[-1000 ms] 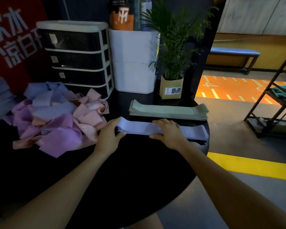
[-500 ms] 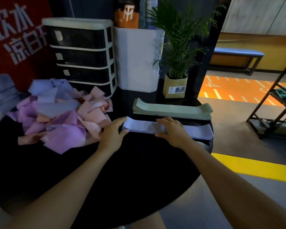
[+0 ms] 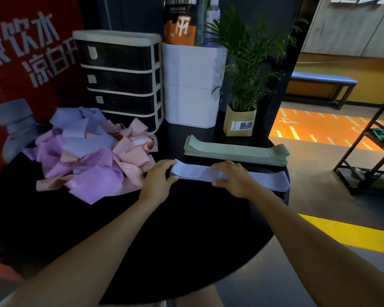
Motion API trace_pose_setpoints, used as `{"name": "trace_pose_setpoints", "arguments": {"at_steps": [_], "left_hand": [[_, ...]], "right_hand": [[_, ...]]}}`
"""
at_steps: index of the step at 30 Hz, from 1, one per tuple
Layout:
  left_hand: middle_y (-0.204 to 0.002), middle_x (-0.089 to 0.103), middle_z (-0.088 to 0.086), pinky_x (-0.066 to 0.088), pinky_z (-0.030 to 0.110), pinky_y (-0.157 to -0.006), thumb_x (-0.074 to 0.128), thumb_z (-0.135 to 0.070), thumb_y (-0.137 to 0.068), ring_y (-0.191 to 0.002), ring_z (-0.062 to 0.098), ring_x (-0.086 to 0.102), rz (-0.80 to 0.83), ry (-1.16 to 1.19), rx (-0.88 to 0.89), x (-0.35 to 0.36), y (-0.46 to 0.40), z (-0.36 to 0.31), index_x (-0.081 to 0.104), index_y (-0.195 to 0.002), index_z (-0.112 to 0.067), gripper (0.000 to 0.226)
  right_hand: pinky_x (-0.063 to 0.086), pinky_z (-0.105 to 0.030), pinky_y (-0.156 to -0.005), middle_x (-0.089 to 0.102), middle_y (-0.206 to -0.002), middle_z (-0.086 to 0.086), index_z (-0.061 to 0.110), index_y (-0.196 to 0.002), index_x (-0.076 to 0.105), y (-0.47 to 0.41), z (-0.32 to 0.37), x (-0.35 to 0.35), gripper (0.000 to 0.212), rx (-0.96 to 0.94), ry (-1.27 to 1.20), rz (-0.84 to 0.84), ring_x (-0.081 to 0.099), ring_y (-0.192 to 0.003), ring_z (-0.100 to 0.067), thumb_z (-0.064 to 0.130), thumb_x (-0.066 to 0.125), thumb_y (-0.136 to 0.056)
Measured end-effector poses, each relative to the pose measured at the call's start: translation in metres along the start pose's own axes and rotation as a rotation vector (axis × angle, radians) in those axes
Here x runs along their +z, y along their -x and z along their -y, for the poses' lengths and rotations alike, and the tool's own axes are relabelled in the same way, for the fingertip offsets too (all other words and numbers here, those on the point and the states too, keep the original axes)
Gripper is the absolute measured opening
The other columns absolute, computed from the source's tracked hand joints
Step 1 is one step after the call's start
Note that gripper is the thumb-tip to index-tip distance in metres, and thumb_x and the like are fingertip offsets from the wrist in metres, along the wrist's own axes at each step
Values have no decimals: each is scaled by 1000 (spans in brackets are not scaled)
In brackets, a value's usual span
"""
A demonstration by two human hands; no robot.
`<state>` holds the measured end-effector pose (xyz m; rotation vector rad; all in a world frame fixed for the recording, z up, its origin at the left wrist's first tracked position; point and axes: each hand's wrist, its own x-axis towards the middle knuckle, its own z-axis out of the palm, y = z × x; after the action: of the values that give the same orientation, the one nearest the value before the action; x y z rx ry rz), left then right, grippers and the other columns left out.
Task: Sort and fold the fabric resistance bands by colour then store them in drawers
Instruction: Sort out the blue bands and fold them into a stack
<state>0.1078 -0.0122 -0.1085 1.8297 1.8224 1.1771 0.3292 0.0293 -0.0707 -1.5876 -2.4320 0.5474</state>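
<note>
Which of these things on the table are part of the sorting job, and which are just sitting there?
Job: flat lavender fabric band, green folded stack, tangled pink-purple pile, black drawer unit.
Bystanders: potted palm, white bin, grey rolled cloth.

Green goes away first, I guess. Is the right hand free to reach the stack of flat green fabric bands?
Probably yes: the right hand lies flat on the lavender fabric band, and the green stack sits just behind it with nothing between.
</note>
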Motion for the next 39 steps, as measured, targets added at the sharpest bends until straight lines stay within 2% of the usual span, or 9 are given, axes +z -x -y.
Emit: {"name": "trace_pose_setpoints", "arguments": {"at_steps": [5,11,19,23,28,33,35,37,39], "left_hand": [[-131,52,4,34,20,-97,64,-5,-84,-120,19,49,16,-83,45,-16,-9,-7,53,-128,-11,46],[-112,57,4,43,31,-87,63,-14,-83,-104,22,54,-151,-235,128,-81,-36,-9,62,-109,-13,26],[-112,57,18,42,40,-88,67,-12,-81,-103,35,54,-255,-412,-50,-167,-49,45,65,-108,-6,28],[-104,64,7,50,42,-80,68,-16,-70,-94,29,61,-167,-459,-130,-189,-53,89,64,-99,-23,29],[-105,67,-1,52,34,-83,75,-20,-72,-95,18,64,-106,-349,-191,-189,-47,110,64,-108,-21,37],[-93,64,-1,46,28,-74,72,-12,-75,-86,18,60,-96,-281,-166,-191,-53,107,66,-90,-18,17],[-92,61,0,40,23,-71,69,-5,-77,-87,18,56,-123,-275,-97,-198,-57,99,66,-91,-13,16],[-88,53,2,32,10,-63,68,-6,-81,-81,16,48,-154,-264,-36,-207,-63,86,64,-93,-6,12],[-83,49,1,32,7,-61,66,-10,-85,-72,12,43,-173,-234,9,-218,-70,68,60,-91,-8,9]], "right_hand": [[32,-46,-107,46,-135,-7,20,-135,47,-15,28,-3,48,-58,0,-102,40,-127,-29,31,59,-90],[40,-30,-92,58,-118,-16,7,-118,62,-52,93,-9,32,-194,-145,-245,56,-107,-31,15,63,-87],[48,-38,-88,62,-111,-16,6,-108,65,-108,187,6,23,-329,-239,-217,59,-103,-29,9,58,-86],[43,-29,-86,63,-109,-15,5,-108,66,-132,221,22,23,-374,-235,-171,58,-102,-27,8,58,-86],[48,-40,-84,64,-104,-19,-1,-99,66,-152,242,44,19,-359,-175,-107,60,-98,-32,11,56,-87],[45,-34,-80,63,-106,-19,4,-108,61,-158,241,56,21,-356,-150,9,58,-100,-32,15,56,-91],[42,-32,-70,61,-91,-17,15,-85,62,-159,241,53,7,-372,-163,-26,57,-87,-28,16,57,-90],[34,-28,-63,52,-70,-6,25,-63,46,-160,244,42,31,-397,-200,-113,50,-71,-20,16,57,-90],[32,-25,-56,45,-60,4,17,-65,51,-160,248,25,25,-431,-267,-232,44,-58,-13,13,58,-89]]}}
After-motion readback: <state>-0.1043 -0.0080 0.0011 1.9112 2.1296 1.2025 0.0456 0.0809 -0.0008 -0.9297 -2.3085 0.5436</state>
